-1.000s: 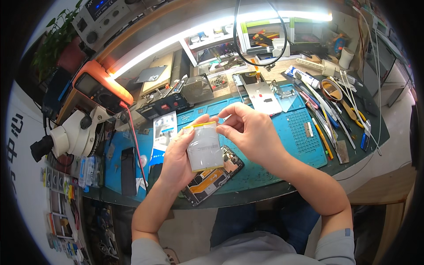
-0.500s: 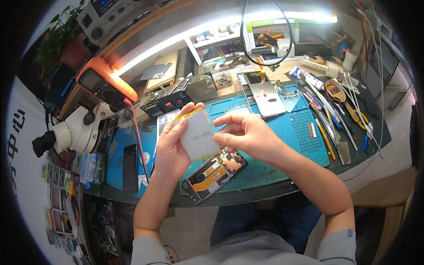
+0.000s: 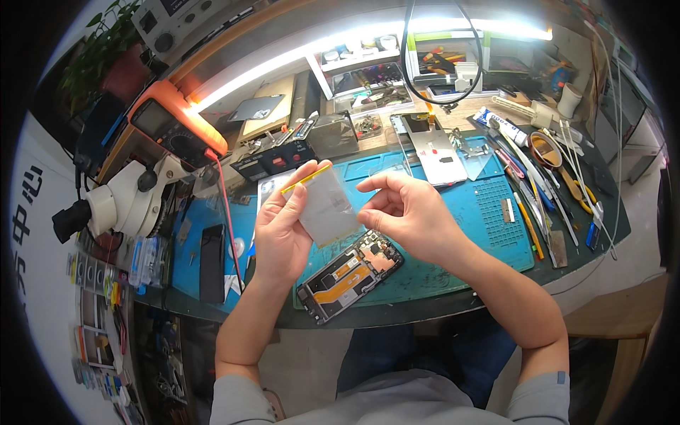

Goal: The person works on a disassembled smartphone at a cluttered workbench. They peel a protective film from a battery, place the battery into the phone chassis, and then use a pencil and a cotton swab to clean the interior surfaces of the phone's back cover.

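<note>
My left hand (image 3: 282, 223) grips a flat grey phone battery (image 3: 331, 205) by its left side, thumb on the face and fingers behind. A yellow strip runs along the battery's top edge. At the battery's right edge, my right hand (image 3: 405, 216) has its thumb and fingers bent together in a pinch; whether a thin film is between them is too small to tell. Below the battery lies an opened phone (image 3: 350, 276), its inside up, with an orange flex cable and a copper-coloured patch showing. It rests tilted on the blue work mat (image 3: 439, 265).
A dark phone (image 3: 212, 265) lies on the left, near a microscope (image 3: 124, 205) and an orange multimeter (image 3: 177, 127). Behind the mat's middle is a detached phone panel (image 3: 440, 156). Tweezers, pens and a glue tube (image 3: 499, 124) crowd the right. A black cable loop (image 3: 405, 64) hangs above.
The battery has tilted, so its face looks paler and its markings are less visible. Both hands have shifted slightly to the right in the picture, as has the whole bench.
</note>
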{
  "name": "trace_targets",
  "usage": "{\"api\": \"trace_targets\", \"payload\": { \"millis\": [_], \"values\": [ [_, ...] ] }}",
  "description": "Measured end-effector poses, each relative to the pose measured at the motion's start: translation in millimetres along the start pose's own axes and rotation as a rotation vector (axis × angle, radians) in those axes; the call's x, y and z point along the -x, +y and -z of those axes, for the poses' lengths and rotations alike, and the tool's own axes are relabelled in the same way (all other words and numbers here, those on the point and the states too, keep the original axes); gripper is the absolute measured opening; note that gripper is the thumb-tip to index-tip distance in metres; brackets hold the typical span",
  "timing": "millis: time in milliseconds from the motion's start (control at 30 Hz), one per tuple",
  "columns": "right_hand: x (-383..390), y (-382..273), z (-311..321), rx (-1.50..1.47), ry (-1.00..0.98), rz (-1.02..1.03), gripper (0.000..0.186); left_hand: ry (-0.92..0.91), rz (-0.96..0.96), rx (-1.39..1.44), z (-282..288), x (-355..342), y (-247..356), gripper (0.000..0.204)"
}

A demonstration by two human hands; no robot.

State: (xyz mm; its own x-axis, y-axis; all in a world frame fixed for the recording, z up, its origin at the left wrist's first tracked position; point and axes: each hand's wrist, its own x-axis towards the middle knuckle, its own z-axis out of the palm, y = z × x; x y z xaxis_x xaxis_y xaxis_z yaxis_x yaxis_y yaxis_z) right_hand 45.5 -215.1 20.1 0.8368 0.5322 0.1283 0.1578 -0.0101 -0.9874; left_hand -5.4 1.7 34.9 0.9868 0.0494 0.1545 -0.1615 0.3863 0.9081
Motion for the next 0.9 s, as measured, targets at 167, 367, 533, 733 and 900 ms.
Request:
{"api": "trace_targets", "payload": {
  "millis": [167, 367, 533, 733, 900],
  "values": [
    [-0.4, 0.9, -1.0, -0.004, 0.001, -0.002, 0.037, 0.022, 0.083, 0.065, 4.3, -2.1, -2.0, 0.046],
    [-1.7, -3.6, 7.1, -0.409, -0.161, -0.235, 0.042, -0.009, 0.106, 0.094, 5.3, -3.4, -4.1, 0.051],
    [-2.3, 0.4, 10.2, -0.52, -0.219, -0.342, 0.048, -0.01, 0.163, 0.183, 0.5, -2.3, -8.8, 0.055],
    [-3.5, 2.0, 9.3, -0.462, -0.15, -0.298, 0.046, -0.053, 0.224, 0.096, -2.7, -1.5, 5.6, 0.048],
    [-4.6, 1.4, 15.6, -0.27, -0.155, -0.278, 0.048, -0.034, 0.279, 0.12, 12.1, -3.9, 8.4, 0.041]
  ]
}}
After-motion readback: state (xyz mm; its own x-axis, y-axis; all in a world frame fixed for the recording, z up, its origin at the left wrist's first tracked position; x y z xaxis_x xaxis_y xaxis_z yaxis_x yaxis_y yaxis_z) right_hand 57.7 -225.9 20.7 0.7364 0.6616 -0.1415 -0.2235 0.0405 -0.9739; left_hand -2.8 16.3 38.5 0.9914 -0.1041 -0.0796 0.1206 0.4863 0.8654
